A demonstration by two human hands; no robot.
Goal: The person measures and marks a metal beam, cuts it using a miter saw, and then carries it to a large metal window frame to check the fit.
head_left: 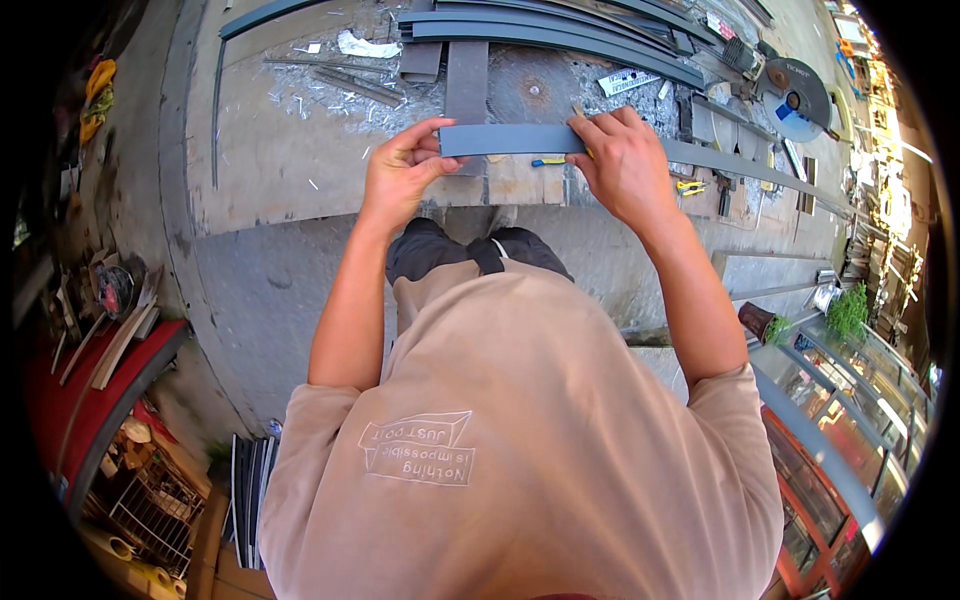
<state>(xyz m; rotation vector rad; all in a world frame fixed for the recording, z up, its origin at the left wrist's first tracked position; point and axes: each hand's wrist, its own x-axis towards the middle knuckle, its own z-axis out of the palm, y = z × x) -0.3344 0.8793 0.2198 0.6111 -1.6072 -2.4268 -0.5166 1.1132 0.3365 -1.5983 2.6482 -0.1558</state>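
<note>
A long, flat grey-blue metal strip point(515, 140) stretches across in front of me and runs off toward the right. At its left end, my left hand point(402, 172) pinches it between thumb and fingers. Further along, my right hand point(622, 162) grips the same strip from above, fingers over its far edge and thumb on the near side. Beneath it lies the worktable point(330, 190), strewn with metal shavings. A small blue and yellow tool point(548, 162) rests just below the strip, between my hands. Yellow-handled pliers point(690, 187) lie right of my right hand.
Several long grey profiles point(540, 35) are stacked along the table's far side. A cut-off saw with a round disc point(795, 98) stands at the far right. Loose thin strips point(360, 85) and a crumpled white piece point(367, 44) lie far left. A potted plant point(848, 312) is at right.
</note>
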